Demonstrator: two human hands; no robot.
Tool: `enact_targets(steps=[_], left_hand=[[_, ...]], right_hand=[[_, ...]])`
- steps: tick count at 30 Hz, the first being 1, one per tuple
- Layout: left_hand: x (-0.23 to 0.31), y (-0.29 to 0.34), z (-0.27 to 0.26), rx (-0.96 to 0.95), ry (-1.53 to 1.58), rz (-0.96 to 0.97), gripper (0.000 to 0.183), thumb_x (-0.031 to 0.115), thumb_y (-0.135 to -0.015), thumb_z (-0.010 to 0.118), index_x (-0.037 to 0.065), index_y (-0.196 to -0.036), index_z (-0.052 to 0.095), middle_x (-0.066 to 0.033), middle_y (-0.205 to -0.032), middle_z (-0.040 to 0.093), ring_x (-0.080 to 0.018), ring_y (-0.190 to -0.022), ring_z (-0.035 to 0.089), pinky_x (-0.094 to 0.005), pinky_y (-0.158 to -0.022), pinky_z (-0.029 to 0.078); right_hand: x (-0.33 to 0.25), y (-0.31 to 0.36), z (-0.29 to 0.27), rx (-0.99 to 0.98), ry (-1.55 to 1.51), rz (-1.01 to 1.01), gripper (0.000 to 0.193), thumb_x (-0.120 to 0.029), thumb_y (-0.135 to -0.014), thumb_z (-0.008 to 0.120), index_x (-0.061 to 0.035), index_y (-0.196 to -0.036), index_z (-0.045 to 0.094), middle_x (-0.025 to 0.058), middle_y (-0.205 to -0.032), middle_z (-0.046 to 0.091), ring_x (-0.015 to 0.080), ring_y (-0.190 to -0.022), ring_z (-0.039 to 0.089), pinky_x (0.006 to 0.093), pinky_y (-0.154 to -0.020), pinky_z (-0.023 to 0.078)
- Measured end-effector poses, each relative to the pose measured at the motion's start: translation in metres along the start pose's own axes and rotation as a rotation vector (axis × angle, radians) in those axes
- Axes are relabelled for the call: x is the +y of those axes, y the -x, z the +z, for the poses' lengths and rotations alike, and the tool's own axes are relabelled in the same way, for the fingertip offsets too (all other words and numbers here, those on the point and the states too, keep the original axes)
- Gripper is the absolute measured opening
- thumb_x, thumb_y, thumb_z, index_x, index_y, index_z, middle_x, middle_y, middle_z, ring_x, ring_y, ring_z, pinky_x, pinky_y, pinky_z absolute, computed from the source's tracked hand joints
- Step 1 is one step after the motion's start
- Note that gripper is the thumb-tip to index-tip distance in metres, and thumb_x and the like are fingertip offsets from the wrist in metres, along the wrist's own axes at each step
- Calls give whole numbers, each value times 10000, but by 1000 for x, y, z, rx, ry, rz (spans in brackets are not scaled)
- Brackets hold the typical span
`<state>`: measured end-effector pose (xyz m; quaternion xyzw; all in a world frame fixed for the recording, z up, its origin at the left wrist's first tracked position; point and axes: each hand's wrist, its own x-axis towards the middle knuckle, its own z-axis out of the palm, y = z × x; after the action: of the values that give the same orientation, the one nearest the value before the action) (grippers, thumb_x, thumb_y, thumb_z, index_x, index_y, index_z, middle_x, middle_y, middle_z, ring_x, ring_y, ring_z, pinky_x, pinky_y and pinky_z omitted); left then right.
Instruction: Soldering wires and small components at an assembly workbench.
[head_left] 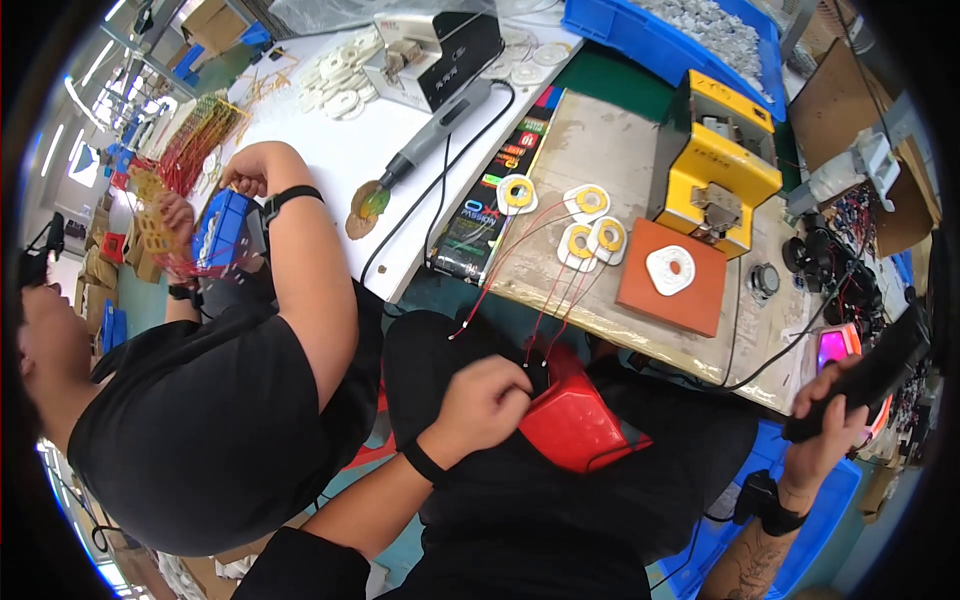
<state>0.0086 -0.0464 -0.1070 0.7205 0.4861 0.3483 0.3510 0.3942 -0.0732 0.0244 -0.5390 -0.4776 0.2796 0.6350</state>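
My left hand (482, 402) is curled closed over my lap, beside a red plastic seat (575, 425). Whatever its fingers might hold is hidden. At the far right, my right hand (830, 425) grips a long black slab-like object (868, 372), whose kind I cannot make out. Several white discs with yellow rings lie on the bench, among them one disc (517, 194) at the left and another disc (588, 202). Their thin red wires (487, 295) hang over the front edge near my left hand. A white disc without a yellow ring (671, 270) rests on an orange-brown block (640, 292).
A yellow metal machine (700, 165) stands behind the block. Left of the bench, a grey handheld tool (435, 130) and its black cable lie on a white table (300, 130). Another person (210, 420) works close on my left. A lit phone (838, 345) is beyond my right hand.
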Motion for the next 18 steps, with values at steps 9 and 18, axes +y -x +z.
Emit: enact_targets(steps=[9,18], left_hand=[[-138,-65,104,-930,-306,-542,288,146,-847,564,30,-1014,767,-237,-1066,728,-379,-1065,698,-445,-910,552],[-281,19,279,-471,385,-1060,498,258,-1013,450,63,-1468,513,-215,-1538,471,-338,-1410,475,-410,-1169,381]], right_hand=[[-2,1,8,-22,29,-1,496,-313,-966,684,-7,-1264,433,56,-867,458,115,-636,460,248,-555,356],[-9,0,16,17,132,35,461,-352,-953,720,-66,-1127,404,24,-825,444,99,-592,438,245,-551,338]])
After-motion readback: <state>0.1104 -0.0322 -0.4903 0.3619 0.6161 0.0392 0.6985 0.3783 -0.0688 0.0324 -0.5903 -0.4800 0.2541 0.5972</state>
